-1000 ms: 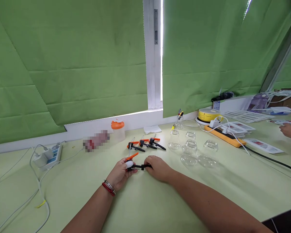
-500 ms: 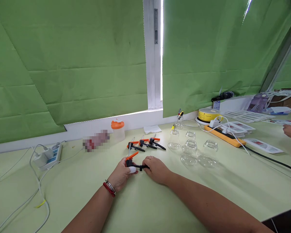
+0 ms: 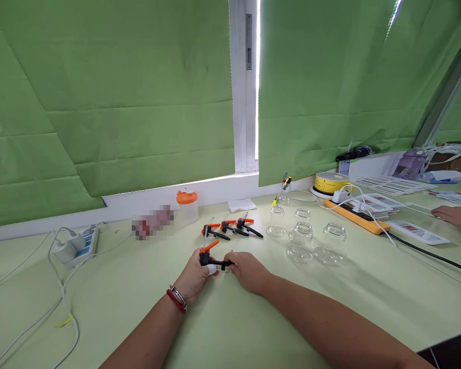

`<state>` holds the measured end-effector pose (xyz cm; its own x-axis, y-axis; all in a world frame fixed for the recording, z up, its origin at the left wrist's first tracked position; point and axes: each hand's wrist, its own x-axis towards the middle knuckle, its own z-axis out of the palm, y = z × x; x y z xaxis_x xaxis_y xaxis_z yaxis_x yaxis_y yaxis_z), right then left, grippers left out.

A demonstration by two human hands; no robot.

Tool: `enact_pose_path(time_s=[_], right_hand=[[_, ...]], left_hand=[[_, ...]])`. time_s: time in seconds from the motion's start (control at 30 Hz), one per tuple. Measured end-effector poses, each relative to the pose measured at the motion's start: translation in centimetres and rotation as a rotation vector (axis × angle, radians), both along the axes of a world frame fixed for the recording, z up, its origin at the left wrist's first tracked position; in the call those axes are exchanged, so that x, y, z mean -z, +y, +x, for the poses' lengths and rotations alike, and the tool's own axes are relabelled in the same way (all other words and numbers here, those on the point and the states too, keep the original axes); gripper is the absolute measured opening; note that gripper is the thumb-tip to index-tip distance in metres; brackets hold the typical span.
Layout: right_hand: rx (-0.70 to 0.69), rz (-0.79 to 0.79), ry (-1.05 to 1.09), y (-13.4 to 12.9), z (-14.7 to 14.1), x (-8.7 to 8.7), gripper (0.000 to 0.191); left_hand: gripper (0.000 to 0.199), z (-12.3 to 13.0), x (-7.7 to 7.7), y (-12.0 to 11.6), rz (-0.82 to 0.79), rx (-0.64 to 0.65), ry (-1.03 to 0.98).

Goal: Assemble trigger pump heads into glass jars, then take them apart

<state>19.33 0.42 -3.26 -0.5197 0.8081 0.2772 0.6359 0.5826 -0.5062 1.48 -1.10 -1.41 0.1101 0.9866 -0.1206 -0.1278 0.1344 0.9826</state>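
Note:
My left hand (image 3: 195, 275), with a white wrap on a finger, is closed around the body of a black clamp-like tool (image 3: 205, 259) with an orange lever and a thin metal rod pointing up. The fingers of my right hand (image 3: 249, 270) pinch the tool's black end, so both hands hold it just above the table. Past my hands, three similar black-and-orange tools (image 3: 230, 228) lie side by side. Several clear glass jars (image 3: 301, 241) stand open to the right of them.
An orange-lidded cup (image 3: 187, 207) and a white paper (image 3: 242, 205) lie at the back. A white power strip (image 3: 85, 248) with cables is on the left. An orange power strip (image 3: 353, 215) and printed cards (image 3: 418, 231) are at the right, near another person's hand (image 3: 457, 218).
My hands stay on the tool, with the right hand's fingers slightly shifted. At the far right, the other person's hand has moved left over the table, now at a flat card.

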Motion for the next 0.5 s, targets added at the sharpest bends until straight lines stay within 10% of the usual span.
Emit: enact_pose_path(time_s=[0.5], right_hand=[[-0.01,-0.083,0.113,-0.08,-0.14,0.17,0.027]], left_hand=[[0.041,-0.01,0.51,0.12,0.003,0.022,0.055]])
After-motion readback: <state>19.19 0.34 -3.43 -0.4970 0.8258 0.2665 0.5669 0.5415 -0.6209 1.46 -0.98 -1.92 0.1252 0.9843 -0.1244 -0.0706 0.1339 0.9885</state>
